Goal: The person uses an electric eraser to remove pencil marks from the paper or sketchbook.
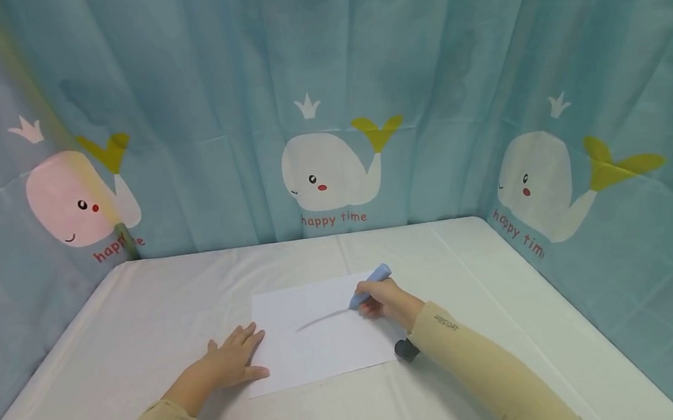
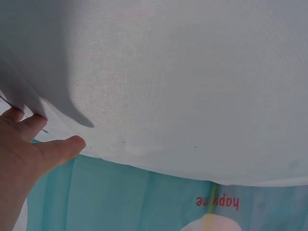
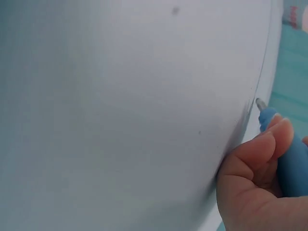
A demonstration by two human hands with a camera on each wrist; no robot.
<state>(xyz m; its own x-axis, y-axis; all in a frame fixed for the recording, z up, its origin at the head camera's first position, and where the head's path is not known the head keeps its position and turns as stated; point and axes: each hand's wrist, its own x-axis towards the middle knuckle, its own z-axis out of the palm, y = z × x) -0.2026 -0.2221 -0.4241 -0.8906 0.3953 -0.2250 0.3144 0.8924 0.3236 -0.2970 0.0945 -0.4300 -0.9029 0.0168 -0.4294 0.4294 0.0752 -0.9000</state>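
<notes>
Reading "happy time": whale curtain [image 1: 332,170]

Readable text, as I find it on my feeds:
- curtain [image 1: 323,69]: "happy time" in red under the middle whale [image 1: 329,170].
- Same words under the left whale [image 1: 80,201] and right whale [image 1: 543,183], partly cut off.
- right sleeve [image 1: 478,352]: small print, illegible.

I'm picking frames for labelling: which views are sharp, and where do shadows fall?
Head view: sharp, evenly lit, edges bent by the wide lens. Left wrist view: left hand throws a dark shadow on the cloth. Right wrist view: soft and hazy; only the pen and fingers read clearly.
</notes>
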